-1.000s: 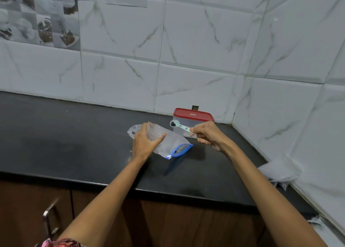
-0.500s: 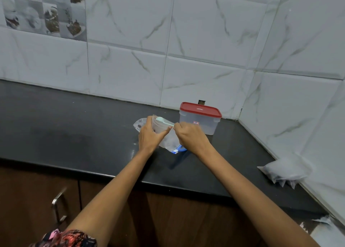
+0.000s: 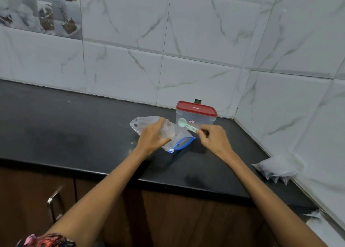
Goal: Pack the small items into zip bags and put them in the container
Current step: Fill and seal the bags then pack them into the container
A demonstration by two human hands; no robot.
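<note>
— Head camera looks down at a black counter (image 3: 78, 134) in a tiled corner. What do the hands do?

— The left hand (image 3: 153, 136) has its fingers curled around a clear zip bag (image 3: 179, 134) and grips it near the middle. The bag lies on the counter, and its blue zip edge (image 3: 182, 144) points toward the person. The right hand (image 3: 214, 140) pinches the handle of a small pale green spoon (image 3: 186, 125) between thumb and fingers. The bowl of the spoon is up and points to the left, above the bag.

— Is something inside the bag?

— A few small dark bits show at the far end of it, but they are too small to say what they are.

— And where is the container?

— The container (image 3: 196, 119) with a red lid (image 3: 197, 108) stands just behind the bag and the spoon, close to the back wall. The lid is on. The spoon bowl appears in front of its clear wall; if they touch, I cannot tell.

— Anything else on the counter?

— Yes, a second bag (image 3: 280, 167), whitish, lies well apart at the right, against the side wall. Below the counter there are brown cabinet doors with a metal handle (image 3: 53, 203). A flowered sleeve (image 3: 46, 240) shows at the bottom left.
</note>
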